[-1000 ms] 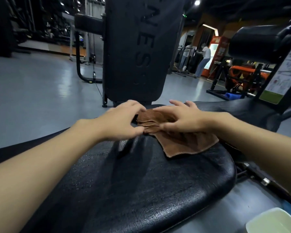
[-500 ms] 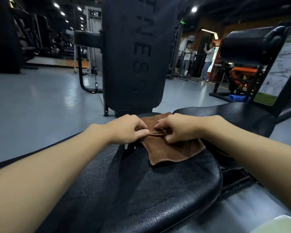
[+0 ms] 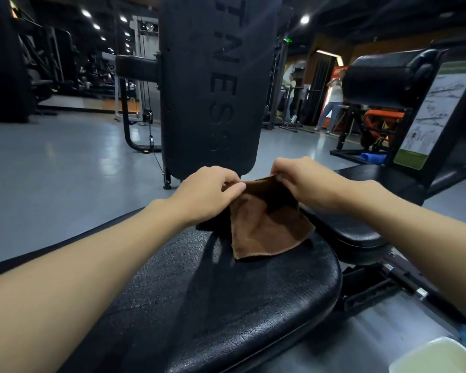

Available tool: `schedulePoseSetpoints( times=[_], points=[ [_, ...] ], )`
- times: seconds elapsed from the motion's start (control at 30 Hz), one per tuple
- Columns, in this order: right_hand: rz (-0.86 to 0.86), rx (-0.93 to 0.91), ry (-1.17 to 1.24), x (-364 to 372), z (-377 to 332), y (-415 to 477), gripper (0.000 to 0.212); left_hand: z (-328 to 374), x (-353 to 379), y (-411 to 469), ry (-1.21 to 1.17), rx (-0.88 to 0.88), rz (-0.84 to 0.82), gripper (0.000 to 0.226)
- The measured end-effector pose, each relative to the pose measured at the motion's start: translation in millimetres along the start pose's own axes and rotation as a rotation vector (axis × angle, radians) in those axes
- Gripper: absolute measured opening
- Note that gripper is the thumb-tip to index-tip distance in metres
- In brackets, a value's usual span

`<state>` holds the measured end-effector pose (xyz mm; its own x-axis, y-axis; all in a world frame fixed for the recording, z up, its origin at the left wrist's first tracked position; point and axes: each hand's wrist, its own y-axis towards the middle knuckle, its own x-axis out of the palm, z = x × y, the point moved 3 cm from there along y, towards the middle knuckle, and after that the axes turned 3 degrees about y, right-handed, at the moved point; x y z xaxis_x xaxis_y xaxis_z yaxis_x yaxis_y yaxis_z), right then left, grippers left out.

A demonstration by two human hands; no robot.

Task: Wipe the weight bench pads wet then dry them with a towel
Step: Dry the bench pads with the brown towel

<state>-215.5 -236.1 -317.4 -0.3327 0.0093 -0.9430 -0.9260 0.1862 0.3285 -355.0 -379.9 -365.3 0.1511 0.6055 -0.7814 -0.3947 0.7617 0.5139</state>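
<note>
Out on the left, the grey gym floor (image 3: 51, 170) shines under the ceiling lights. In from that side comes a bare forearm leading to the left hand (image 3: 207, 196), knuckles up and fingers curled in. Its grip is pinched tight on the upper left edge of the brown towel (image 3: 267, 230), thumb pressed to the cloth. Straight behind it stands the tall black back pad (image 3: 213, 84), upright, with raised letters running down its face. Centre stage now: the towel is lifted at its top edge and stretched between the two hands, while its lower corner droops and lies on the far end of the black bench (image 3: 226, 305), whose textured seat pad fills the foreground. A darker fold of the cloth is bunched under the left hand. Over to the right hand (image 3: 310, 184), and its grip is closed too, fingers curled over the towel's upper right edge, holding it up off the pad. Below that wrist lies a second flat black pad (image 3: 361, 230), just beside the bench. In the distance a person (image 3: 332, 100) stands on the floor. Further right, a thick black roller pad (image 3: 385, 79) sits high on its frame and an exercise chart (image 3: 439, 111) leans at the edge. In the bottom right corner, a pale tub (image 3: 441, 356) pokes into view.
</note>
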Motion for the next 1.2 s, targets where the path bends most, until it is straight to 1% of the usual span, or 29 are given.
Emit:
schedulePoseSetpoints(
  times=[0.1,0.13,0.17,0.2,0.23,0.27,0.3,0.33,0.37,0.4,0.43,0.47,0.5,0.53,0.6,0.67,0.73,0.8,0.83,0.9,0.97,1.07,1.13,1.2],
  points=[
    [-0.298,0.096,0.031,-1.8,2.2,-13.5,0.014,12.8,-1.3,-8.1,0.013,0.076,-0.04,0.02],
    [-0.362,0.134,0.055,-3.8,0.8,-18.3,0.017,20.2,-0.9,-13.0,0.013,0.115,-0.056,0.021],
    [-0.362,0.162,0.091,-6.0,-0.9,-20.8,0.019,26.9,1.2,-17.6,-0.021,0.15,-0.098,0.02],
    [-0.295,0.173,0.134,-8.2,-3.3,-20.8,0.02,34.7,3.3,-23.0,-0.101,0.168,-0.172,0.018],
    [-0.188,0.172,0.169,-8.9,-6.2,-19.4,0.023,41.3,6.2,-28.8,-0.203,0.159,-0.251,0.018],
    [-0.082,0.159,0.187,-6.5,-11.1,-17.3,0.027,44.3,7.1,-32.7,-0.282,0.133,-0.289,0.018],
    [-0.016,0.121,0.191,-0.5,-18.0,-15.7,0.031,42.8,5.2,-33.8,-0.336,0.099,-0.255,0.02],
    [-0.005,0.054,0.178,9.7,-26.0,-14.2,0.035,36.0,2.0,-33.3,-0.351,0.059,-0.173,0.018],
    [-0.045,-0.008,0.141,24.2,-32.1,-12.9,0.038,23.8,-1.0,-31.8,-0.32,0.014,-0.093,0.015],
    [-0.117,-0.035,0.084,39.8,-36.5,-12.9,0.042,8.9,-3.3,-31.1,-0.246,-0.041,-0.073,0.016],
    [-0.214,-0.012,0.013,54.2,-37.6,-14.6,0.048,-4.9,-4.1,-32.4,-0.158,-0.099,-0.129,0.022],
    [-0.314,0.034,-0.058,65.4,-37.4,-17.5,0.055,-17.6,-3.0,-37.3,-0.047,-0.16,-0.232,0.03],
    [-0.387,0.079,-0.104,73.2,-36.4,-20.4,0.06,-30.6,-0.5,-43.0,0.063,-0.217,-0.326,0.039],
    [-0.418,0.111,-0.113,76.3,-36.4,-24.0,0.062,-40.1,0.7,-50.4,0.154,-0.26,-0.392,0.046],
    [-0.411,0.138,-0.095,72.4,-39.0,-34.0,0.064,-50.8,4.3,-62.5,0.243,-0.289,-0.465,0.049],
    [-0.402,0.138,-0.12,64.2,-44.8,-53.3,0.066,-54.8,6.7,-68.7,0.279,-0.252,-0.503,0.049],
    [-0.412,0.133,-0.159,57.7,-51.8,-78.5,0.074,-60.0,4.4,-68.7,0.272,-0.233,-0.493,0.053],
    [-0.421,0.133,-0.184,55.6,-60.0,-93.7,0.085,-66.2,0.3,-66.2,0.217,-0.254,-0.498,0.064],
    [-0.421,0.143,-0.179,56.6,-61.9,-92.8,0.086,-69.7,-1.0,-64.5,0.178,-0.262,-0.516,0.068],
    [-0.418,0.18,-0.139,62.4,-62.0,-79.4,0.082,-75.4,-2.9,-62.0,0.123,-0.245,-0.544,0.067],
    [-0.418,0.198,-0.117,71.2,-60.2,-61.2,0.076,-81.3,-7.5,-61.2,0.128,-0.221,-0.538,0.065],
    [-0.376,0.208,-0.112,83.6,-53.8,-35.5,0.074,-90.6,-17.0,-65.8,0.143,-0.219,-0.542,0.066],
    [-0.349,0.222,-0.105,92.6,-49.2,-13.7,0.077,-99.7,-21.9,-73.8,0.143,-0.238,-0.572,0.075],
    [-0.332,0.232,-0.107,101.4,-45.1,12.2,0.08,-106.2,-24.0,-81.9,0.127,-0.245,-0.601,0.092]
  ],
)
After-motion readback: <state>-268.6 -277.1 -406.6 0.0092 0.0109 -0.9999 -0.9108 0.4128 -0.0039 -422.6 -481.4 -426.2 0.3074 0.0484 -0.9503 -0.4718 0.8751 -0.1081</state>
